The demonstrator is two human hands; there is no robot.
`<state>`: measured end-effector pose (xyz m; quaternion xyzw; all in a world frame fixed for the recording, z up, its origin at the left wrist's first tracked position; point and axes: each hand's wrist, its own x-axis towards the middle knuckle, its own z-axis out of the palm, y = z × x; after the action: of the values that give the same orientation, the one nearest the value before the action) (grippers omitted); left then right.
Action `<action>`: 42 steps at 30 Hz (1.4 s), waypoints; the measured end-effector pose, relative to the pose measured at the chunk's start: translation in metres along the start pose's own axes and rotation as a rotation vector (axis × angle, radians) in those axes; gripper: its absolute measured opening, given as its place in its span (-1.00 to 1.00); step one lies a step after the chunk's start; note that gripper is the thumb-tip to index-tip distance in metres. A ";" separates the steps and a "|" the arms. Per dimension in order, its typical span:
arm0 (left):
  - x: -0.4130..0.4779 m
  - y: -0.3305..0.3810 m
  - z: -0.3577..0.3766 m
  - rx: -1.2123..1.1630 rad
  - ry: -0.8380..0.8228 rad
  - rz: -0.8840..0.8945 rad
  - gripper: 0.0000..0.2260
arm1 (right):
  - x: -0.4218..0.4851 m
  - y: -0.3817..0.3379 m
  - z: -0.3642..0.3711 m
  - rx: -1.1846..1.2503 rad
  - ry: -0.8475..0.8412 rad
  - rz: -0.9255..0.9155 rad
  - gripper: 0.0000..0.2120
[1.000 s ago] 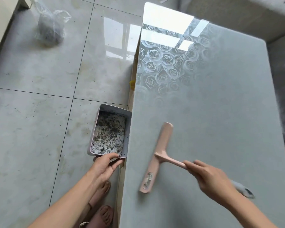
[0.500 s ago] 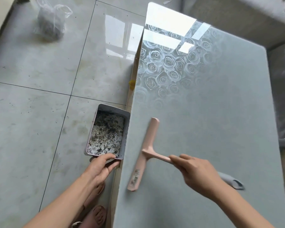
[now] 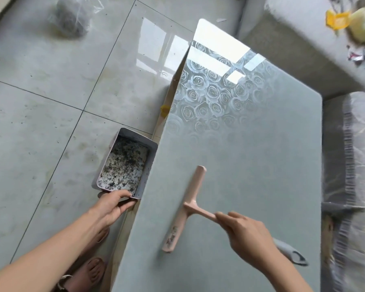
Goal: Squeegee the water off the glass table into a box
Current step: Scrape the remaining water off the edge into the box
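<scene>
A pink squeegee (image 3: 184, 209) lies blade-down on the grey-green glass table (image 3: 251, 165), a rose pattern showing at the table's far end. My right hand (image 3: 248, 234) is closed around its handle. A white rectangular box (image 3: 125, 166) with dark wet grime inside hangs just below the table's left edge. My left hand (image 3: 112, 204) grips the box's near rim and holds it against the edge. The squeegee's blade runs roughly parallel to that edge, a short way in from it.
A grey handled tool (image 3: 291, 252) lies on the table behind my right hand. Tiled floor (image 3: 51, 102) spreads left, with a clear plastic bag (image 3: 74, 16) far off. A grey sofa (image 3: 303, 49) and a plastic-wrapped cushion (image 3: 352, 165) border the table. My sandalled feet (image 3: 89, 270) stand below.
The squeegee slid left towards the table edge, then sits slightly further in again. My left hand keeps the box at the edge. The camera has tilted, showing more of the sofa.
</scene>
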<state>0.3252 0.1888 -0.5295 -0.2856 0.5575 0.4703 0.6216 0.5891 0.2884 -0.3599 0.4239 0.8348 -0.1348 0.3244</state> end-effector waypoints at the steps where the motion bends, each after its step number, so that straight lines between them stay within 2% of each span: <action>1: 0.001 0.000 0.001 0.008 -0.001 0.003 -0.82 | 0.005 -0.007 0.005 0.002 -0.010 -0.021 -0.79; 5: 0.006 -0.002 -0.002 0.004 -0.004 0.015 -0.82 | 0.025 -0.020 0.003 -0.075 0.030 -0.065 -0.89; 10: 0.005 -0.007 -0.002 0.003 0.009 0.026 -0.82 | 0.020 -0.023 -0.011 -0.121 0.028 -0.136 -0.85; 12: 0.004 -0.008 0.000 0.001 0.010 0.035 -0.83 | 0.020 -0.021 -0.021 -0.104 0.087 -0.130 -0.80; 15: 0.001 -0.007 0.000 -0.014 0.006 0.065 -0.82 | 0.027 -0.022 -0.037 0.028 0.192 -0.041 -0.71; 18: 0.002 -0.008 -0.002 0.007 -0.020 0.074 -0.84 | 0.042 -0.036 -0.051 0.350 0.159 0.031 -0.61; 21: 0.003 -0.010 -0.003 -0.011 -0.023 0.105 -0.83 | 0.058 -0.058 -0.051 0.465 0.202 0.053 -0.51; 23: 0.002 -0.012 -0.003 -0.018 0.000 0.121 -0.81 | 0.068 -0.073 -0.047 0.431 0.292 0.091 -0.48; 25: 0.001 -0.014 -0.003 -0.024 0.001 0.107 -0.81 | 0.075 -0.084 -0.045 0.290 0.354 0.155 -0.42; 27: 0.001 -0.015 -0.006 -0.037 0.007 0.093 -0.80 | 0.077 -0.094 -0.044 0.143 0.337 0.210 -0.35; 30: 0.001 -0.018 -0.010 -0.038 0.002 0.088 -0.81 | 0.069 -0.101 -0.036 0.064 0.326 0.263 -0.32; 35: -0.002 -0.021 -0.015 -0.033 -0.027 0.083 -0.82 | 0.023 -0.107 0.002 -0.045 0.225 0.203 -0.36; 38: -0.006 -0.020 -0.019 -0.044 -0.021 0.054 -0.84 | 0.006 -0.091 0.007 0.114 0.243 0.279 -0.41; 40: -0.008 -0.020 -0.021 -0.032 -0.009 0.051 -0.83 | -0.001 -0.067 0.010 0.356 0.307 0.275 -0.50; 42: -0.008 -0.018 -0.023 -0.008 0.006 0.057 -0.82 | -0.009 -0.042 0.016 0.530 0.276 0.244 -0.53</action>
<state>0.3322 0.1598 -0.5292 -0.2732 0.5655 0.4893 0.6051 0.5662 0.2497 -0.3680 0.6050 0.7497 -0.2486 0.1003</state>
